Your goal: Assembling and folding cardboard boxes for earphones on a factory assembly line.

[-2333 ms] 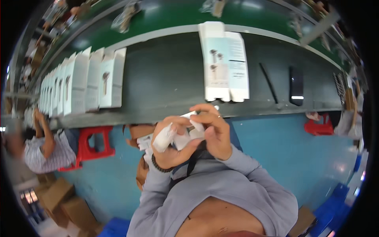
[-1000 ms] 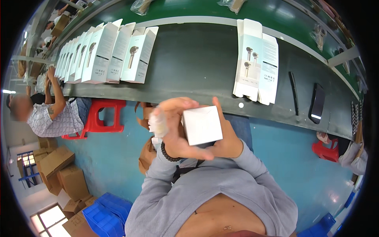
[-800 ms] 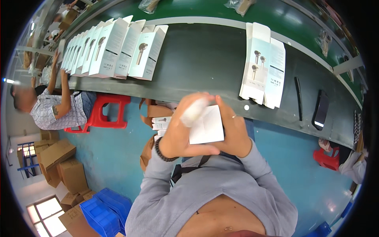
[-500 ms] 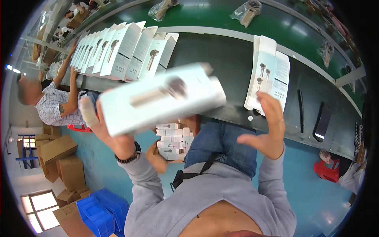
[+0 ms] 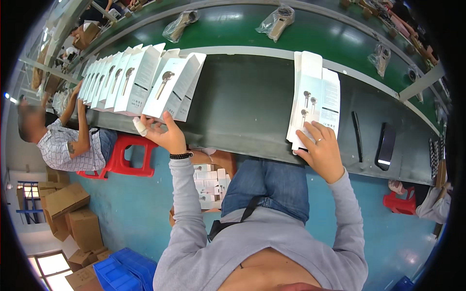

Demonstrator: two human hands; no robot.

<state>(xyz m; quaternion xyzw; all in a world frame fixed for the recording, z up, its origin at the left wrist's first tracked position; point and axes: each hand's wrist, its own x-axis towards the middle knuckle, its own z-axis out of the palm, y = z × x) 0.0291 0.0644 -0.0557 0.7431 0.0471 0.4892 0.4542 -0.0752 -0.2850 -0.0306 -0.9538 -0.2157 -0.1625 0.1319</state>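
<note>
My left hand (image 5: 166, 137) is at the near lower edge of an upright white carton (image 5: 167, 89), its fingers apart and at least one wrapped in white tape. The carton, printed with a brown-and-gold handheld device, stands at the near end of a row of similar cartons (image 5: 124, 82). To the right, my right hand (image 5: 320, 151) lies with fingers spread over the near end of a pile of flattened white cartons (image 5: 315, 104). Its thumb is by the pile's near edge; whether it pinches a sheet cannot be made out.
On the dark bench (image 5: 247, 106) a black pen-like stick (image 5: 357, 136) and a phone (image 5: 385, 146) lie right of the pile. Bagged devices (image 5: 276, 22) sit on the green belt (image 5: 223, 29) beyond. Below the bench is a brown box (image 5: 225, 162) of packed cartons. At left sits a co-worker (image 5: 77, 140).
The carton that was in my left hand now stands at the row's end, and that hand has let go of it. My right hand has come down onto the flattened cartons.
</note>
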